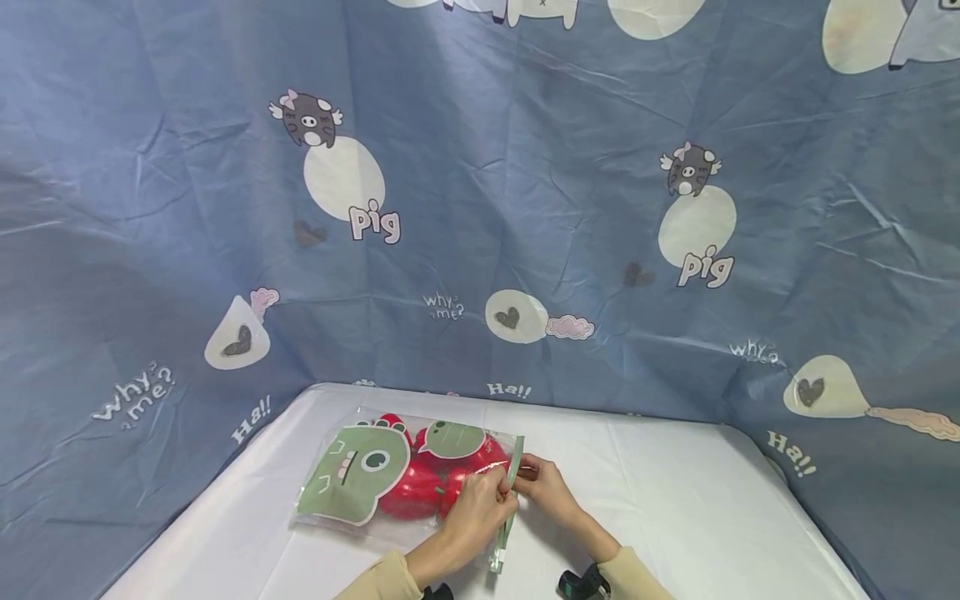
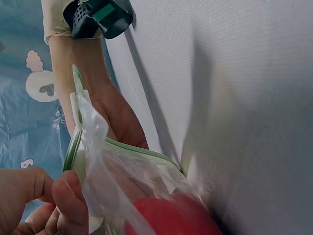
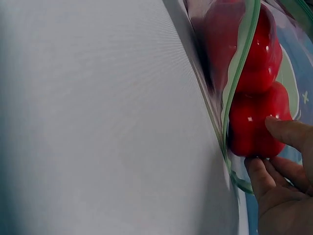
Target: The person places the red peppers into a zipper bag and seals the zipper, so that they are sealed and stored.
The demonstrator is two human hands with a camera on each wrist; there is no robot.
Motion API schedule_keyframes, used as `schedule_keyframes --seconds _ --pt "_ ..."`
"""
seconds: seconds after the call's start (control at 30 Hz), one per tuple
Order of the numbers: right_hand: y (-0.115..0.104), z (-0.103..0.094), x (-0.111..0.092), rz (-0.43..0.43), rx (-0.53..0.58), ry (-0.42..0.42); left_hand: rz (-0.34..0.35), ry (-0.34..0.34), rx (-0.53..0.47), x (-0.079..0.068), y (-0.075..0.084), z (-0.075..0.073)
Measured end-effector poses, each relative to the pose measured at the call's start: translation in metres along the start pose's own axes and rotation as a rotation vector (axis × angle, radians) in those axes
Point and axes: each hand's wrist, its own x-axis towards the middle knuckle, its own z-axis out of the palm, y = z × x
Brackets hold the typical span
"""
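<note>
A clear zip bag [image 1: 341, 479] with green cartoon monster prints lies on its side, its green-edged mouth toward the right. Several glossy red bell peppers [image 1: 411, 492] fill its right part. At the mouth, my left hand [image 1: 480, 508] pinches the green zip edge between thumb and forefinger, holding it up. My right hand [image 1: 551, 492] reaches into the mouth from the right. In the right wrist view its thumb lies on a red bell pepper [image 3: 257, 120] near the opening, and its fingers [image 3: 261, 178] curl under it. The left wrist view shows the right hand's fingers hidden behind the bag.
A white-covered table [image 1: 637, 475] bears the bag. Behind it hangs a blue curtain [image 1: 525, 217] printed with pigs and words. Black wrist cameras [image 1: 581, 583] sit near the yellow sleeves [image 1: 633, 575].
</note>
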Motion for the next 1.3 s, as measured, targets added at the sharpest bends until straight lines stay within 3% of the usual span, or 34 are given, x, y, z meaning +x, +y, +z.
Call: schedule_keyframes --seconds 0.3,0.63,0.77,0.87,0.97,1.1,1.3 --pt "-0.002 -0.002 -0.001 0.028 -0.045 -0.011 0.018 0.012 0.012 0.000 -0.001 0.002" --pt "0.031 -0.013 -0.001 0.076 -0.026 0.043 -0.002 0.006 0.021 0.000 -0.003 0.004" --pt "0.028 -0.018 -0.005 0.076 0.023 0.070 -0.004 0.001 0.014 0.000 -0.004 0.005" --pt "0.009 -0.022 -0.009 0.092 0.083 0.081 -0.024 -0.023 -0.004 0.000 -0.004 0.004" --pt "0.005 -0.024 -0.009 0.113 0.150 0.109 -0.047 -0.047 -0.012 0.000 -0.004 0.002" --pt "0.015 -0.023 -0.007 0.108 0.157 0.133 -0.046 -0.058 0.010 0.000 -0.004 0.002" --pt "0.008 -0.020 -0.015 0.132 0.091 0.088 -0.052 -0.105 0.038 -0.002 -0.003 0.002"
